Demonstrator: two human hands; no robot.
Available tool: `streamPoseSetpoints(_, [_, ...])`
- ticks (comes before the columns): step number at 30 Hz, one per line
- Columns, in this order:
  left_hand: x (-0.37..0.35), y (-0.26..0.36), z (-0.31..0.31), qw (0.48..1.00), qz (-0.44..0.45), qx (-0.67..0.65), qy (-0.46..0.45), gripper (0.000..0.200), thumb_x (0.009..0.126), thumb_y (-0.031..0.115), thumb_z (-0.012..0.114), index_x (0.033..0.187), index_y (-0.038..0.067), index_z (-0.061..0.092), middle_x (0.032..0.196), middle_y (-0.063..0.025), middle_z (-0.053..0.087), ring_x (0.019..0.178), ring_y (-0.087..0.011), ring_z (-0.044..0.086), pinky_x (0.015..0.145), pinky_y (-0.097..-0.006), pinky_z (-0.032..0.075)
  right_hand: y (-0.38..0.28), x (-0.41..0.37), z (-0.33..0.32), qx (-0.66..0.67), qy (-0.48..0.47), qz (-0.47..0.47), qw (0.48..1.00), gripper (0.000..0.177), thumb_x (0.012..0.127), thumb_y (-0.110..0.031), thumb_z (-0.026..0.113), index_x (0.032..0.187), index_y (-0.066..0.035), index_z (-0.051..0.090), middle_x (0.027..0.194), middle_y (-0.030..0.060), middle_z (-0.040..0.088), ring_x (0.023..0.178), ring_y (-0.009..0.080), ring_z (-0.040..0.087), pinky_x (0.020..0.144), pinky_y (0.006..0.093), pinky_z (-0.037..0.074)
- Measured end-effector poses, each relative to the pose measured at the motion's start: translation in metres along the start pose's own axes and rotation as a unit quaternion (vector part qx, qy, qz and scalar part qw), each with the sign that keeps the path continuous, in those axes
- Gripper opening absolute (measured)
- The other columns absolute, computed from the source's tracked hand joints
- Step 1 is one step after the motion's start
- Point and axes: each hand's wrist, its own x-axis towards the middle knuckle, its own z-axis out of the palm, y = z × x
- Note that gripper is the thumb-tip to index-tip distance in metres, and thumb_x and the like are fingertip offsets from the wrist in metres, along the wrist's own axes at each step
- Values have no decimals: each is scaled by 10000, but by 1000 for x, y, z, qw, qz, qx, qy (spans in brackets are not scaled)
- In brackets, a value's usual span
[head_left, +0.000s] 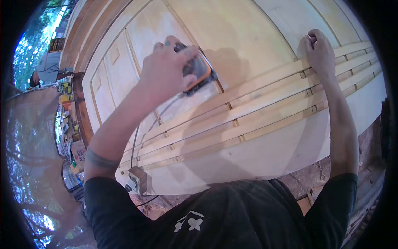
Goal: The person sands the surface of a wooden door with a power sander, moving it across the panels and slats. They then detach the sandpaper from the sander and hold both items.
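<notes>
My left hand (163,68) is wrapped over the top of a black and orange electric sander (198,70). The sander's base lies against a pale wooden panel (244,31), and a cord trails from it toward me. Farther right, my right hand (320,52) is closed in a loose fist, its wrist by the long wooden slats (248,110). Whatever its curled fingers may hold is hidden.
An electrical outlet box (138,180) with cords sits at the panel's near left edge. At left, a workbench (83,112) carries assorted containers and tools. Beyond it is another person (47,66). Rubble and boards lie below the near edge.
</notes>
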Motion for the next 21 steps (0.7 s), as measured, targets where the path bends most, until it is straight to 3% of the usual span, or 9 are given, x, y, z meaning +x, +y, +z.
streamPoseSetpoints(3, [15, -18, -1, 998, -52, 9, -18, 529, 659, 258, 845, 1143, 227, 634, 1153, -110, 544, 1063, -332, 595, 850, -452, 545, -4, -1, -4, 1, -7, 15, 1000, 243, 935, -265, 595, 1067, -63, 620, 952, 114, 676, 906, 291, 656, 811, 421, 513])
streamPoseSetpoints(7, [-3, -18, -1, 1000, -6, 8, -2, 508, 668, 252, 843, 1129, 225, 633, 1163, -106, 542, 1062, -327, 593, 841, -450, 550, 0, -1, 0, 6, 10, 5, 1000, 233, 947, -261, 601, 1083, -74, 627, 926, 115, 660, 875, 291, 647, 778, 402, 507])
streamPoseSetpoints(13, [-22, 16, -8, 999, 4, 7, -49, 502, 662, 233, 864, 1113, 221, 644, 1201, -102, 530, 1064, -331, 586, 843, -445, 559, 1, -1, 0, -3, 19, -11, 1000, 223, 945, -258, 600, 1072, -77, 622, 916, 113, 651, 887, 295, 644, 792, 408, 502])
streamPoseSetpoints(21, [-12, -4, -4, 1000, -13, 1, -26, 498, 664, 242, 862, 1112, 209, 646, 1204, -106, 530, 1085, -343, 584, 858, -455, 551, -1, -2, -3, 2, 9, -2, 1000, 233, 935, -265, 598, 1065, -71, 613, 937, 109, 662, 918, 293, 641, 818, 421, 503])
